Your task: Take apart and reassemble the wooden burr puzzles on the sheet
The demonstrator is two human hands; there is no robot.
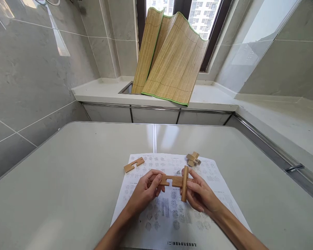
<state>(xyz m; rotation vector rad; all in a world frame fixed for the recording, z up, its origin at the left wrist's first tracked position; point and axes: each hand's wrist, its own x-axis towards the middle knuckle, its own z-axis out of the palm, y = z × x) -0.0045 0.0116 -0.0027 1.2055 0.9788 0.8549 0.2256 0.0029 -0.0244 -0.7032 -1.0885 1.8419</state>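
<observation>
Above a printed sheet [135, 211], my left hand [150, 185] pinches the left end of a flat, notched wooden puzzle piece [177, 181]. A round wooden rod [184, 192] stands crosswise at that piece's right part, and the two touch. My right hand [199, 191] has its fingers closed around the rod and the right end of the notched piece; its fingertips are partly hidden behind the wood. Another notched wooden piece [129, 168] lies at the sheet's upper left edge. A small cluster of crossed wooden pieces [193, 159] sits near the upper right.
The paper lies on a glossy white table [54, 180] with a seam [154, 139] at its far side. Beyond it is a white ledge [99, 92], where a folded bamboo mat [174, 62] leans before the window. Tiled walls flank the table.
</observation>
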